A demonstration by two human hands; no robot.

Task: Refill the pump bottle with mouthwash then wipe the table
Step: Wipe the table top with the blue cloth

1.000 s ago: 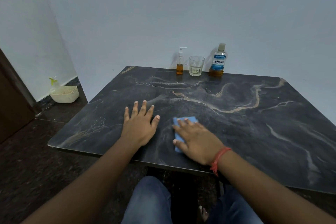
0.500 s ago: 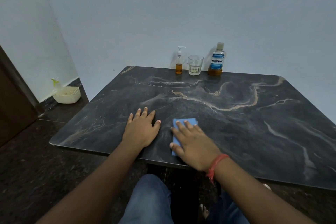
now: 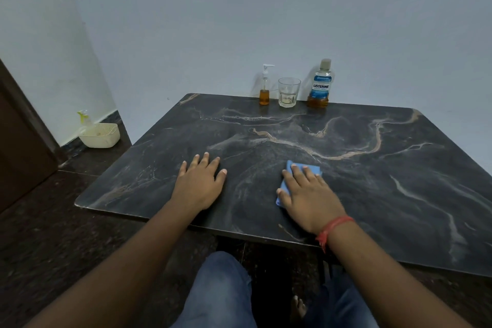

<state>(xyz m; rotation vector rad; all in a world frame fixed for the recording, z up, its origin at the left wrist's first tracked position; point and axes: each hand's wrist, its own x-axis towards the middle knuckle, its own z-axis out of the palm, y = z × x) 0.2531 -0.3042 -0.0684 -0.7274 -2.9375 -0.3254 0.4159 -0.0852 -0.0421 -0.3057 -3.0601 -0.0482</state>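
Blue cloth (image 3: 306,172); black tan-veined marble table (image 3: 372,173).

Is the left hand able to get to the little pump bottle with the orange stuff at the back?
Probably yes. The left hand lies flat and empty on the dark marble table, and bare tabletop runs from it to the small clear pump bottle. It's a long stretch, though.

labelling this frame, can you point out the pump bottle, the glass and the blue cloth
pump bottle (image 3: 264,96), head view, amber-filled lower body
glass (image 3: 288,92), head view, middle of its clear wall
blue cloth (image 3: 314,168), head view, far corner past the fingers
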